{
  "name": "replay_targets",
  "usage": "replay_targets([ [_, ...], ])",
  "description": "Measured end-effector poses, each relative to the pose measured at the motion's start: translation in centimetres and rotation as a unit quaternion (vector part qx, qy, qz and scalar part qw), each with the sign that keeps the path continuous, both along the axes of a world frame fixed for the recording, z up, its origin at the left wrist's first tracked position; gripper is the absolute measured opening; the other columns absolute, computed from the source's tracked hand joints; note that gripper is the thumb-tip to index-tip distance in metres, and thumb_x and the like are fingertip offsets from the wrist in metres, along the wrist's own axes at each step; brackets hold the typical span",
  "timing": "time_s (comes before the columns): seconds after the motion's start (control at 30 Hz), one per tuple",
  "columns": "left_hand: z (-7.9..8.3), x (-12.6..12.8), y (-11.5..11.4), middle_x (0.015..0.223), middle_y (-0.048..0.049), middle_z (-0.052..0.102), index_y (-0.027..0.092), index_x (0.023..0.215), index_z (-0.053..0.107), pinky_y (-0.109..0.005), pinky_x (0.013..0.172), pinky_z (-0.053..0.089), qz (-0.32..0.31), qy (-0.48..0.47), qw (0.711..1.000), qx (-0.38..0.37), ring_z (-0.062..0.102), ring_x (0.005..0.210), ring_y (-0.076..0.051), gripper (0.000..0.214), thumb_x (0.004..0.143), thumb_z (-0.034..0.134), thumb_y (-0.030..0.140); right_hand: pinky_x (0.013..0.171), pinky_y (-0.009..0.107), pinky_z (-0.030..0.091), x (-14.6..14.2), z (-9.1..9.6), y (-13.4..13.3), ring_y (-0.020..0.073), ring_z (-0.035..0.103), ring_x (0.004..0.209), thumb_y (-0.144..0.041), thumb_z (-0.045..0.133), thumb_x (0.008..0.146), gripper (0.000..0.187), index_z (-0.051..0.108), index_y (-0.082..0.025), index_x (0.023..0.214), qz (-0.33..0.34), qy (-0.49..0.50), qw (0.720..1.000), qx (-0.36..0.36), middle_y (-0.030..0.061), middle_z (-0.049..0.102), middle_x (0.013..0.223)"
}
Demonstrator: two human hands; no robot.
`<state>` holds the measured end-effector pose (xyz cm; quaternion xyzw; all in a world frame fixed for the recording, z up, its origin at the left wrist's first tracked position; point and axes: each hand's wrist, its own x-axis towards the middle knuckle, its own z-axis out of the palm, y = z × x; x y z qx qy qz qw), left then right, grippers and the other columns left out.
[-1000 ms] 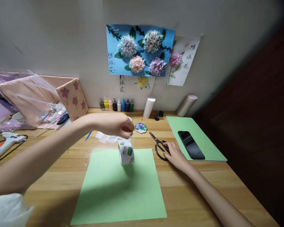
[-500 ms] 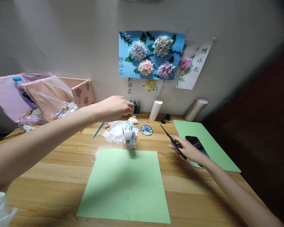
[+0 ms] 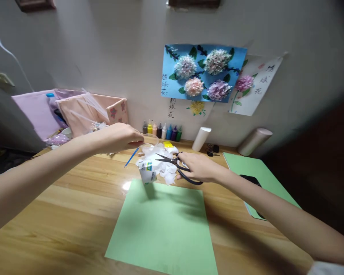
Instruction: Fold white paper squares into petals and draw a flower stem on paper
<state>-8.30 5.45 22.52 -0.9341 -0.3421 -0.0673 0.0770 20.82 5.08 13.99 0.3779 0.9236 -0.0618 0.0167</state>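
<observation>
My left hand is closed in a pinch beside a thin, pale ring at the edge of a cut paper cup. Printed lettering and a green logo show on the cup's hanging wall, over the top edge of a green sheet. The exact grip is hidden by the fingers. In my right hand are black-handled scissors, blades parted and pointing left towards the cup. Beneath the blades lies a pile of white paper scraps.
Several paint bottles line the wall. Nearby are a white roll, keys, a blue stick and a fabric box. To the right lie a phone on green sheets and a metallic cylinder. Flower pictures hang above.
My left hand has moved left over the table, and the paper cup has shifted with it. My right hand has brought the scissors leftward over the scraps, and their blades have parted.
</observation>
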Motion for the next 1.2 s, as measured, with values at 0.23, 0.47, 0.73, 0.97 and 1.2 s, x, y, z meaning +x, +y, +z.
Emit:
replay_targets([
  [0.23, -0.5, -6.4, -3.0, 0.063, -0.0001, 0.064, 0.019, 0.068, 0.063, -0.023, 0.048, 0.024, 0.098, 0.104, 0.99, -0.023, 0.048, 0.05, -0.009, 0.02, 0.083, 0.05, 0.021, 0.064, 0.029, 0.038, -9.3, 0.5, 3.0, 0.027, 0.061, 0.086, -0.074, 0.044, 0.073, 0.066, 0.051, -0.02, 0.111, 0.14, -0.024, 0.989, 0.039, 0.0118, 0.062, 0.103],
  [0.47, -1.7, -12.3, -4.9, 0.065, -0.0007, 0.064, 0.018, 0.068, 0.061, -0.024, 0.049, 0.023, 0.147, 0.11, 0.983, -0.024, 0.05, 0.054, -0.01, 0.018, 0.083, 0.051, 0.019, 0.057, 0.029, 0.034, -15.3, 1.4, 4.2, 0.0264, 0.061, 0.077, -0.08, 0.037, 0.071, 0.072, 0.054, -0.018, 0.104, 0.19, -0.062, 0.975, 0.1, 0.0122, 0.063, 0.09],
  [0.73, -2.9, -14.9, -5.9, 0.068, -0.002, 0.063, 0.016, 0.07, 0.062, -0.021, 0.052, 0.029, 0.137, 0.044, 0.988, -0.056, 0.051, 0.058, -0.009, 0.023, 0.086, 0.047, 0.021, 0.057, 0.028, 0.032, -18.8, 1.0, 5.1, 0.027, 0.061, 0.078, -0.08, 0.036, 0.07, 0.071, 0.053, -0.019, 0.101, 0.227, -0.085, 0.963, 0.117, 0.0114, 0.063, 0.088],
  [0.97, -3.1, -15.4, -6.1, 0.063, -0.0015, 0.06, 0.015, 0.064, 0.06, -0.021, 0.053, 0.03, 0.143, 0.007, 0.987, -0.078, 0.045, 0.054, -0.008, 0.028, 0.087, 0.046, 0.023, 0.051, 0.027, 0.027, -21.3, 1.2, 6.0, 0.0244, 0.062, 0.073, -0.069, 0.041, 0.075, 0.059, 0.051, -0.019, 0.105, 0.258, -0.096, 0.955, 0.115, 0.0112, 0.064, 0.092],
  [1.2, -3.8, -15.2, -5.7, 0.057, 0.0007, 0.055, 0.014, 0.066, 0.062, -0.021, 0.054, 0.031, 0.116, -0.055, 0.984, -0.121, 0.042, 0.053, -0.008, 0.032, 0.089, 0.044, 0.027, 0.052, 0.027, 0.029, -21.3, 1.0, 5.8, 0.0258, 0.062, 0.072, -0.076, 0.041, 0.071, 0.068, 0.054, -0.019, 0.106, 0.26, -0.097, 0.955, 0.105, 0.0117, 0.064, 0.091],
])
